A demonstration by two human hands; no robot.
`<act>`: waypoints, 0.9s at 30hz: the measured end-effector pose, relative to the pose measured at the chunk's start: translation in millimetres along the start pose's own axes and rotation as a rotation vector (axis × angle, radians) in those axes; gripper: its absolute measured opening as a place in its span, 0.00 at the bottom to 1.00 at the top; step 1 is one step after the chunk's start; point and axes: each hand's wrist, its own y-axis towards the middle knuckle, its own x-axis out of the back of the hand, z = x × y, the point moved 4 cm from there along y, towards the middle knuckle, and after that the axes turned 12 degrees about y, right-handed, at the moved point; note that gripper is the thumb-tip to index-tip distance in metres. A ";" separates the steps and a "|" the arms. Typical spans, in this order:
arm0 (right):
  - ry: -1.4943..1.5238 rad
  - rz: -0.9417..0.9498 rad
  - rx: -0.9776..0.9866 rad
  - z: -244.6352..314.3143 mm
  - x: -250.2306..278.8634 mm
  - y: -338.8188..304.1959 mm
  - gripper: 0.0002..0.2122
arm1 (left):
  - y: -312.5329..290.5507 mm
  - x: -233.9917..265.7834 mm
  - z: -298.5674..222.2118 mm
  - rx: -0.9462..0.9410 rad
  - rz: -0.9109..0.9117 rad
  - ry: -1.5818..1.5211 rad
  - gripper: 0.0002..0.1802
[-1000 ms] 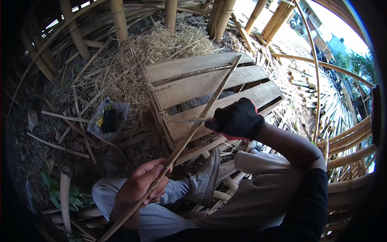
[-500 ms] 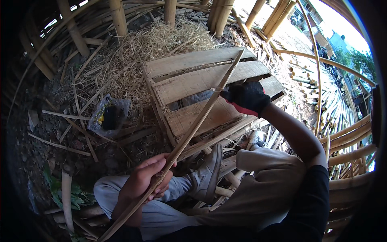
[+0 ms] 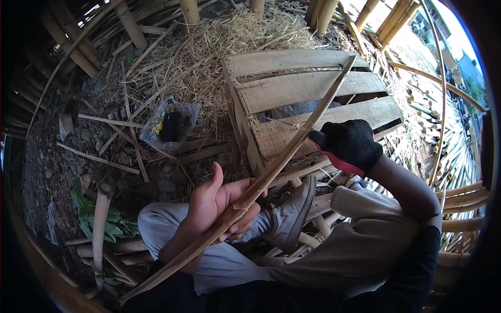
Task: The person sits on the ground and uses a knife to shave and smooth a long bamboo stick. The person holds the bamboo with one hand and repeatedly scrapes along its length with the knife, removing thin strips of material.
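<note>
Loosely curled fingers (image 3: 249, 215), left hand (image 3: 209, 202) holding bamboo strip (image 3: 274, 168), thumb lifted clear

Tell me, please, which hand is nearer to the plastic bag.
Left. The left hand, under the strip, is below and right of the bag in the picture; the right hand is farther right, on the strip's other side.

Your long tan bamboo strip (image 3: 274, 166) is kinda slanted, pointy end by the crate's (image 3: 313, 87) far right corner, thin blade (image 3: 286, 123) right at it.
</note>
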 end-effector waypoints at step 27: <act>1.569 0.516 -0.031 117.6 24.0 16.5 0.19 | -2.7 11.7 8.7 0.010 0.010 -0.143 0.51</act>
